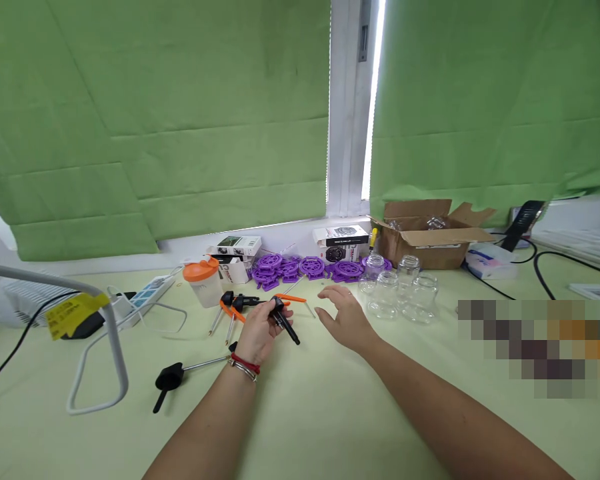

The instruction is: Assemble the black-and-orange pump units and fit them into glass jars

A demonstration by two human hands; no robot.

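My left hand [259,333] is closed around a black handled part [286,321] that points down to the right. My right hand [344,319] hovers to the right of it, fingers apart and holding nothing. Behind my left hand lie black and orange tools with thin metal rods [237,303]. An orange strip [291,298] lies between my hands, farther back. Nearer, to the left of my left wrist, a black scoop-like piece [169,378] with a metal rod lies on the table [320,427].
Purple ring-shaped parts [312,267] and small boxes [343,235] line the wall. Several glass jars [386,293] stand right of my right hand, before a cardboard box [430,247]. An orange-lidded cup [205,287], power strip [155,291] and grey metal frame [117,353] are on the left.
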